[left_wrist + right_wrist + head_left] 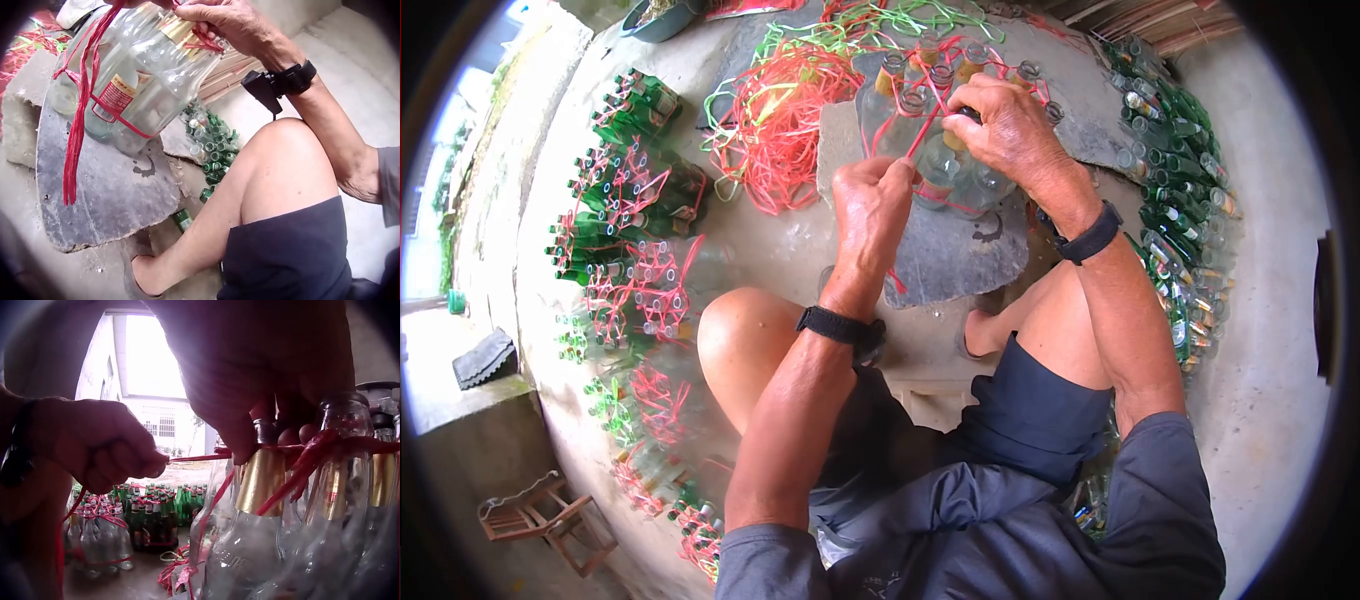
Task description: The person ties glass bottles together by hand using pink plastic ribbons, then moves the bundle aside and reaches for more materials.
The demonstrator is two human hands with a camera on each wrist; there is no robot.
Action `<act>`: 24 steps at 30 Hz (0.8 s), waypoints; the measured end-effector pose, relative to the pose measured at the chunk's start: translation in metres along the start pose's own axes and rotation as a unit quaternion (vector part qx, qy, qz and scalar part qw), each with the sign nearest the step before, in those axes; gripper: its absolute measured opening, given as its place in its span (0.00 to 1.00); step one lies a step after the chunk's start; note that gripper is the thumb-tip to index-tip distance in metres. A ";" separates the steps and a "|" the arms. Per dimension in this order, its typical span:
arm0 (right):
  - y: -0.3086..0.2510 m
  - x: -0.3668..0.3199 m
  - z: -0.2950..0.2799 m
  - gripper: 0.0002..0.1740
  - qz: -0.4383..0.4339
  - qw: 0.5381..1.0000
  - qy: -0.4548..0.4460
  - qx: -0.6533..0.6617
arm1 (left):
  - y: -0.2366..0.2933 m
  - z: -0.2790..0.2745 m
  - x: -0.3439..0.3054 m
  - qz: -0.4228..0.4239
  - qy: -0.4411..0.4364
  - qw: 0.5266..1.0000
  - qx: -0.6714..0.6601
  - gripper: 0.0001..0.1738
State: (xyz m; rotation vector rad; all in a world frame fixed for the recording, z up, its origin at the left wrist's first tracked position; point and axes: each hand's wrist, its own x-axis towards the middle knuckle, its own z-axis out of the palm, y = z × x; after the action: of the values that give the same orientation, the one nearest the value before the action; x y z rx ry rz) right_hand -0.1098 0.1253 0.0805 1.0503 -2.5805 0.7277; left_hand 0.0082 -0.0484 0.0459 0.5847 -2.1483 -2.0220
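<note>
I can read no words or numbers from here. On the left wrist view, a clear bottle (99,130) wears a red label (115,99) with a barcode and pale print; a near bottle (244,578) bears raised marks, the shirt (1020,530) faint print.

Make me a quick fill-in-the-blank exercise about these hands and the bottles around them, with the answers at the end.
The left hand grips a strand of ____ plastic twine.
The right hand is at a clear glass bottle with ____ foil round its neck.
Both wrists wear ____ straps.
In the head view, the bottles heaped at the far right are mostly ____ glass.

Missing words: red; gold; black; green.
</note>
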 end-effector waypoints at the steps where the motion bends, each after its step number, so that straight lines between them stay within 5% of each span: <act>1: 0.000 0.000 0.000 0.10 0.004 1.000 -0.004 0.000 | 0.002 -0.001 -0.001 0.000 -0.001 1.000 0.005 0.16; 10: -0.004 -0.009 -0.005 0.17 -0.012 0.999 0.008 -0.032 | 0.005 0.001 -0.007 -0.003 -0.017 1.000 0.005 0.17; 13: -0.015 -0.012 -0.017 0.14 -0.085 0.988 0.099 -0.086 | 0.013 0.002 -0.013 -0.016 -0.023 0.999 0.018 0.18; 18: -0.039 -0.026 -0.020 0.14 0.121 0.982 -0.110 0.090 | 0.006 0.004 -0.014 0.030 -0.031 0.999 -0.008 0.19; 24: -0.038 -0.016 0.015 0.19 0.200 0.945 -0.129 0.227 | 0.012 0.017 -0.024 0.032 -0.022 0.996 -0.076 0.16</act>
State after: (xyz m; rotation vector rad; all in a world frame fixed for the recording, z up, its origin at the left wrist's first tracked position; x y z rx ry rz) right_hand -0.0726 0.1037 0.0747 0.7718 -2.9753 1.4257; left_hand 0.0218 -0.0233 0.0605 0.4492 -1.9865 -2.1569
